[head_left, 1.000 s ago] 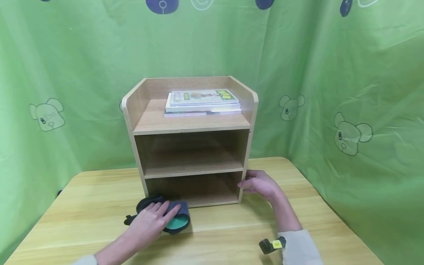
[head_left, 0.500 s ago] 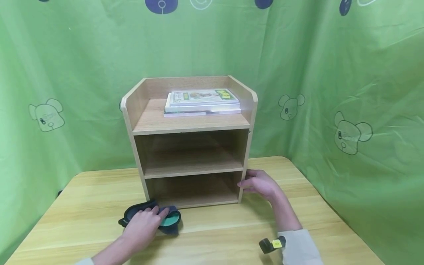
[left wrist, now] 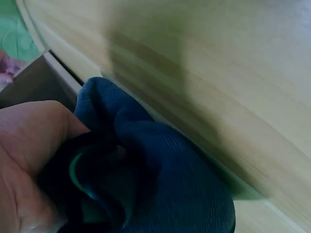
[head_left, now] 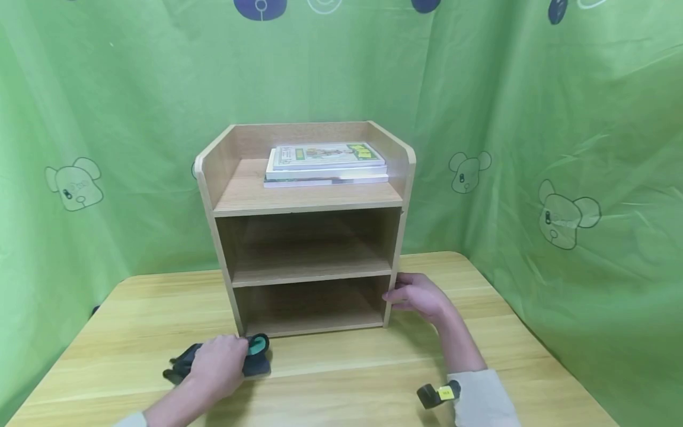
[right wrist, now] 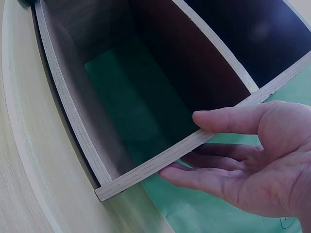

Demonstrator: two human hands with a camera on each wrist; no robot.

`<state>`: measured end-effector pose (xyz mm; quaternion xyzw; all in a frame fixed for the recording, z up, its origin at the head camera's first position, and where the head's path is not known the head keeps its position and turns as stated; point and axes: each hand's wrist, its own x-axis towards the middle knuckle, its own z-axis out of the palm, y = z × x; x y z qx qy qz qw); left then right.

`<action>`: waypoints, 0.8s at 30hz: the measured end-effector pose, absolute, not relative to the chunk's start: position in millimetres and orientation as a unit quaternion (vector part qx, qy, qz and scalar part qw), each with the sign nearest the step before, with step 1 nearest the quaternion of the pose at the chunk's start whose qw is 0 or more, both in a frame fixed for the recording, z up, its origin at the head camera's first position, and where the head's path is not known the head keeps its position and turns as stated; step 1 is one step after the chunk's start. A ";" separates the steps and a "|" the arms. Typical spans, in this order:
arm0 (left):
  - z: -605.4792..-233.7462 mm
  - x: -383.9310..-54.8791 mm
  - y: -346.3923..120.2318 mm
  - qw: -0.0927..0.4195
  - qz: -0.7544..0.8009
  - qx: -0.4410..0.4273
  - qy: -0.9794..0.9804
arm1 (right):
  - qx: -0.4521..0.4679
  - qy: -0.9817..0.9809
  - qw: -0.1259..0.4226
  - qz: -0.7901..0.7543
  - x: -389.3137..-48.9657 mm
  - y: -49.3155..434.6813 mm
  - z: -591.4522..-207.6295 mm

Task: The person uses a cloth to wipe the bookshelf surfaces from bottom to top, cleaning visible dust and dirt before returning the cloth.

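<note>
My left hand [head_left: 219, 365] grips a bunched dark blue cloth [head_left: 258, 363] with a teal inner side, at the front left foot of a wooden shelf unit [head_left: 309, 210]. In the left wrist view the folded cloth [left wrist: 170, 170] bulges out beside the thumb, and most of the fingers are hidden. My right hand [head_left: 418, 296] holds the unit's right side panel low down. Seen from the right wrist, the thumb of the hand [right wrist: 272, 160] lies on the inner side of the panel edge [right wrist: 155, 165], with the fingers on the outer side.
Several books [head_left: 326, 163] lie stacked on the unit's top shelf. The unit stands on a light wooden table [head_left: 341, 385]. Green curtains [head_left: 341, 71] hang behind and at both sides. A small black device with a yellow label [head_left: 440, 393] sits at the right cuff.
My left hand has drawn the cloth leftward along the unit's front, and its fingers have gone from lying over the cloth to curling round it. The right hand keeps its place.
</note>
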<state>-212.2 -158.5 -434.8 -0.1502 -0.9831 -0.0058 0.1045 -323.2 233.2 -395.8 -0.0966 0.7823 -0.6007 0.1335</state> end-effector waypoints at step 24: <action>-471.1 -237.6 -144.7 0.247 0.096 -0.267 -0.927 | -0.089 0.789 0.133 -0.594 -323.5 232.8 -396.1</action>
